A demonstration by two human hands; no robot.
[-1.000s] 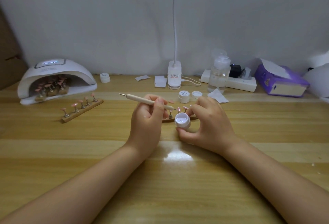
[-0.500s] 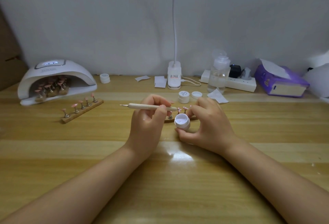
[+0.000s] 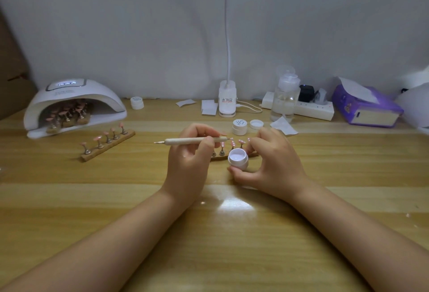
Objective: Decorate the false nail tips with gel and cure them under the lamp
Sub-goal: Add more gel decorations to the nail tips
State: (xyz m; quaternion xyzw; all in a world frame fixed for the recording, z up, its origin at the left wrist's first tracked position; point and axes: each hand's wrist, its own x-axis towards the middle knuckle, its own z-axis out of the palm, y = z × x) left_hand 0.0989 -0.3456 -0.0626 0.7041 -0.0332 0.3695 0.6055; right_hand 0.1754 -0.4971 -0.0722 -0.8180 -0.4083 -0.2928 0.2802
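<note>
My left hand (image 3: 189,159) grips a pale dotting pen (image 3: 185,140), held level, its right tip over the pink nail tips (image 3: 232,144) on a wooden holder strip (image 3: 217,157) partly hidden behind both hands. My right hand (image 3: 274,164) holds a small open white gel jar (image 3: 238,158) on the table, in front of that strip. A second wooden strip of pink nail tips (image 3: 108,144) lies to the left. The white curing lamp (image 3: 74,103) at far left is lit and has more strips of tips inside.
Behind my hands stand a closed white jar (image 3: 239,126), a loose lid (image 3: 256,124) and a wipe (image 3: 283,125). Along the wall: another small jar (image 3: 137,102), paper pads (image 3: 209,107), a desk lamp base (image 3: 227,101), a pump bottle (image 3: 286,96), a power strip (image 3: 308,108), a purple tissue box (image 3: 366,105).
My left hand has levelled the pen, bringing its right tip from near the jar up over the nail tips. My right hand and the jar have stayed put.
</note>
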